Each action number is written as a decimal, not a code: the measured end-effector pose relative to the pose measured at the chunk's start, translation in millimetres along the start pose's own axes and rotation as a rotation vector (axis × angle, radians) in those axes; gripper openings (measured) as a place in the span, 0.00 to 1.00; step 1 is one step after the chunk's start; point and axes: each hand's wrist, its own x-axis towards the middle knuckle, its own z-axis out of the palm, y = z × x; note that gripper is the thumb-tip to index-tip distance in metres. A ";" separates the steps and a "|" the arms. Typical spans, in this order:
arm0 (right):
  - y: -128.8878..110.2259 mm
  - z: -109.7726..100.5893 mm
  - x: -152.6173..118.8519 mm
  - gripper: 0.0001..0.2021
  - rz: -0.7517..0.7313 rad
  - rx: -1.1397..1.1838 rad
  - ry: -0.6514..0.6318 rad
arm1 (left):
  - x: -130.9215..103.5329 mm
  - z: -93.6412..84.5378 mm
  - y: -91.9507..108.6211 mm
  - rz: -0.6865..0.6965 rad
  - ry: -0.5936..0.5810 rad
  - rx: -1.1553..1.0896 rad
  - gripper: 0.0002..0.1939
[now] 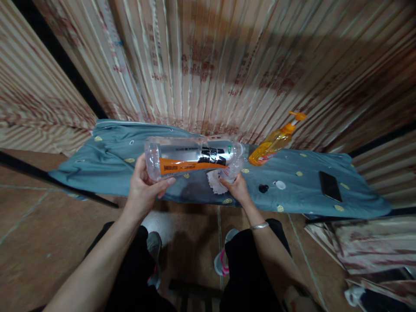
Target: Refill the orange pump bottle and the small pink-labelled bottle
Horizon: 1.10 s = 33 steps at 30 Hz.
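Note:
A large clear plastic bottle (182, 151) with an orange, black and silver label lies sideways in the air, its neck toward the right. My left hand (143, 184) is closed around its base end. Below the bottle's neck is a smaller clear plastic bottle (231, 172), which my right hand (238, 188) grips low down. The two necks are close together, but whether they touch I cannot tell. Under the small bottle a white scalloped-edge paper or cloth (214, 183) rests on the table. Any liquid inside the clear bottles is hard to make out.
A yellow pump bottle (271, 145) stands right of the bottles. A black cap-like piece (263, 188), a white cap (279, 185) and a phone (330, 186) lie on the blue-green tablecloth (305, 199). Behind the narrow table hangs a patterned curtain (208, 65).

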 end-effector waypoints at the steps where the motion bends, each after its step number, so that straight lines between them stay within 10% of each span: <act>1: -0.3 -0.1 0.1 0.37 0.001 -0.002 -0.003 | 0.0 -0.1 -0.2 0.003 -0.001 0.002 0.39; 33: -4.0 0.8 -0.9 0.35 0.010 -0.006 0.023 | 0.1 3.2 2.6 0.004 -0.002 -0.004 0.36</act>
